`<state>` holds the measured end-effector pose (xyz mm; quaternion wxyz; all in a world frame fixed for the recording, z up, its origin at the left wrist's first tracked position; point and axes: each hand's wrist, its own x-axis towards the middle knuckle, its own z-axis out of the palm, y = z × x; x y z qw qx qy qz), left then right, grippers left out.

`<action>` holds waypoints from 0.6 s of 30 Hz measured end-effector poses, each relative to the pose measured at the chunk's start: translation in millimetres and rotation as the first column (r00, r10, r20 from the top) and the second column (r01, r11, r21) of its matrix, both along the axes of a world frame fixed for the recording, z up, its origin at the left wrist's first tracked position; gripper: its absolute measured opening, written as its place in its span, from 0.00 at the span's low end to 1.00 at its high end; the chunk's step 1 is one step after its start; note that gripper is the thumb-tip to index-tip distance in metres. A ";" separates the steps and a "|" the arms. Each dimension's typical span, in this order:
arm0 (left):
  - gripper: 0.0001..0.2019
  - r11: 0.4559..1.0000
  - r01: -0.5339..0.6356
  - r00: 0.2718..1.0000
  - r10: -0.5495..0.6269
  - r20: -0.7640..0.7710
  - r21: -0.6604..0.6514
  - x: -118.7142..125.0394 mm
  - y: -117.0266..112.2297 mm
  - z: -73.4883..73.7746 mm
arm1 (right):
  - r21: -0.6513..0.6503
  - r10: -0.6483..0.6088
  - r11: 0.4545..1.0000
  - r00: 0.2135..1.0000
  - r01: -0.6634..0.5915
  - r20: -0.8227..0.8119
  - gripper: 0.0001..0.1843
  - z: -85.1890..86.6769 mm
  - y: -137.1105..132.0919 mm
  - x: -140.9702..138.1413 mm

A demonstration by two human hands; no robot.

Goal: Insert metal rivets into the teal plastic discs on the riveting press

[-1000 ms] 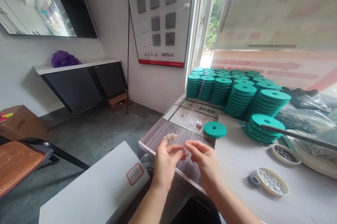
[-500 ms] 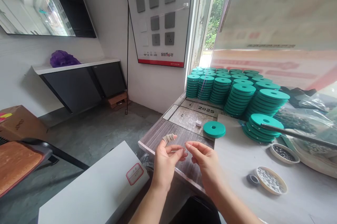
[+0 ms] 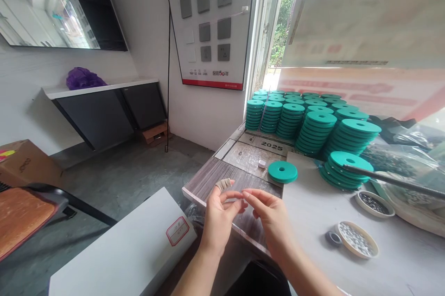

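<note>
My left hand (image 3: 219, 215) and my right hand (image 3: 269, 215) meet over the near corner of the table, fingertips touching in a pinch around something too small to make out. A strip of tape wraps my left thumb tip. A single green disc (image 3: 282, 171) with a centre hole lies flat on the table just beyond my right hand. A small white cap (image 3: 262, 164) sits beside it.
Several stacks of green discs (image 3: 314, 122) fill the back of the table. Two shallow dishes of small metal parts (image 3: 358, 239) (image 3: 374, 203) and a dark ring (image 3: 333, 238) lie at right. A thin rod (image 3: 392, 181) crosses a low stack. A white box (image 3: 132, 249) stands left of the table.
My two hands have drawn slightly closer, so the fingertips now touch. The view has shifted a little.
</note>
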<state>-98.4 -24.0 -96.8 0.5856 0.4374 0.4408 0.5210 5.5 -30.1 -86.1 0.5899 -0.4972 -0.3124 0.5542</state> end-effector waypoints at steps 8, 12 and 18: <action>0.09 0.973 0.232 0.938 -0.228 -0.259 -0.018 -14.1 -3.7 1.4 | 0.030 0.170 0.984 0.980 -0.174 0.105 0.28 23.0 -8.8 18.3; 0.12 0.972 0.228 0.934 -0.203 -0.293 0.050 -36.6 5.4 50.5 | 0.075 0.147 0.983 0.966 -0.166 0.212 0.24 28.6 -39.9 50.0; 0.13 0.956 0.123 0.901 0.006 -0.434 0.268 -48.9 17.9 113.8 | 0.064 0.047 0.995 0.938 -0.074 0.345 0.22 37.8 -88.4 90.7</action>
